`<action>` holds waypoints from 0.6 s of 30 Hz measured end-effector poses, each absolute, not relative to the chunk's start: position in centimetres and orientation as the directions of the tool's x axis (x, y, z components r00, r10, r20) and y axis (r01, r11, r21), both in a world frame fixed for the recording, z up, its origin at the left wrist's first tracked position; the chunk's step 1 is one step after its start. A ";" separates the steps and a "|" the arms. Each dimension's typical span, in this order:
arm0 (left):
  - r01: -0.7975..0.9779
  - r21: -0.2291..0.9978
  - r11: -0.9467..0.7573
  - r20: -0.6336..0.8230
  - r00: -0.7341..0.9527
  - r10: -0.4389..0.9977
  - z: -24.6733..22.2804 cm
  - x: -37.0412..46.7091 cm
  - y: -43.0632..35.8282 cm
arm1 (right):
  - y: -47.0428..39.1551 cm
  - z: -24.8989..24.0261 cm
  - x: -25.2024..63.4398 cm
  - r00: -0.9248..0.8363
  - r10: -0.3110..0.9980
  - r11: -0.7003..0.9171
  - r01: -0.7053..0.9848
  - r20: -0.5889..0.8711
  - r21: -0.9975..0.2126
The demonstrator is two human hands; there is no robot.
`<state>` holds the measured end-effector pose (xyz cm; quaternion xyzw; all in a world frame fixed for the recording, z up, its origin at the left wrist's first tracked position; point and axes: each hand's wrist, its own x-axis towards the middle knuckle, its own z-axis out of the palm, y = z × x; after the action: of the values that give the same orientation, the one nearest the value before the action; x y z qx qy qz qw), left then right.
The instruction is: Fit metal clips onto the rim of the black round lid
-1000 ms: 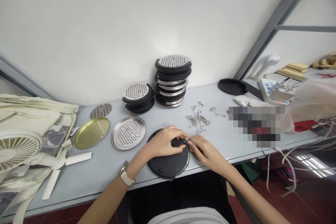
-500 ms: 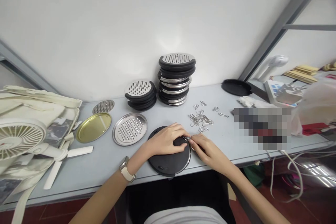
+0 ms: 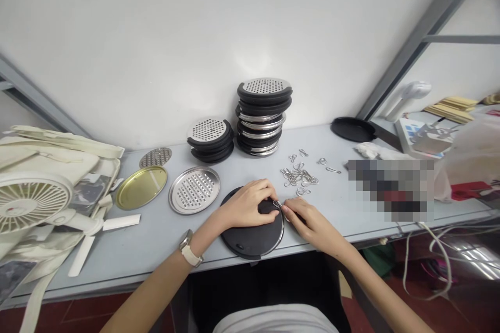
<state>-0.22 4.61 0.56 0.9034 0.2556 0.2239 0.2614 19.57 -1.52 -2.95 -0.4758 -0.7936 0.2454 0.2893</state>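
A round black disc (image 3: 250, 242) with a shiny metal rim on its right side lies at the table's front edge. Across its top rests my left hand (image 3: 250, 204), thumb and fingers closing on a small metal clip (image 3: 277, 204) at the rim. My right hand (image 3: 308, 221) pinches the same clip from the right, fingertips close to my left thumb. Further back lies a pile of loose metal clips (image 3: 299, 177). How the clip meets the disc is partly hidden by my fingers.
Behind stand a tall stack of graters (image 3: 260, 130) and a shorter stack (image 3: 211, 140). Leftward lie a silver grater plate (image 3: 194, 190), a gold lid (image 3: 141, 188), a perforated disc (image 3: 155, 157) and a white fan (image 3: 31, 203). A black dish (image 3: 353, 129) sits at the back right.
Both hands keep nearly the same pose on the disc and clip. The whole view has shifted slightly.
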 end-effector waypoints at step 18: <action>0.229 0.776 -0.588 0.206 0.789 0.579 0.2 -0.4 5.2 | -1.6 -2.8 19.8 -0.390 0.898 0.418 0.604 0.206 -0.679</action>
<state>-0.43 5.23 0.22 0.8622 0.2344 0.2251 0.3885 19.77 -1.55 -2.83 -0.4737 -0.7924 0.2585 0.2844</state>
